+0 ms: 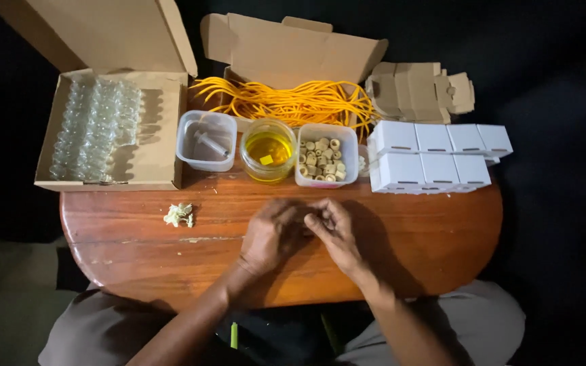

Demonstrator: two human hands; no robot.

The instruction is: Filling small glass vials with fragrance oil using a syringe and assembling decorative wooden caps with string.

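Head view: hands (pixel 304 227) meet on glossy oval wooden table (pixel 435 237).

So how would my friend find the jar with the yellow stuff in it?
Look along the far edge of the wooden table, at the row of three small containers just beyond the hands. The jar is the middle one, between the tub holding a syringe and the tub of little corks. It alone is round and filled with yellow liquid.

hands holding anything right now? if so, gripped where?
Cannot tell. The left hand and right hand meet fingertip to fingertip over the wooden table; anything pinched between them is hidden by the fingers.
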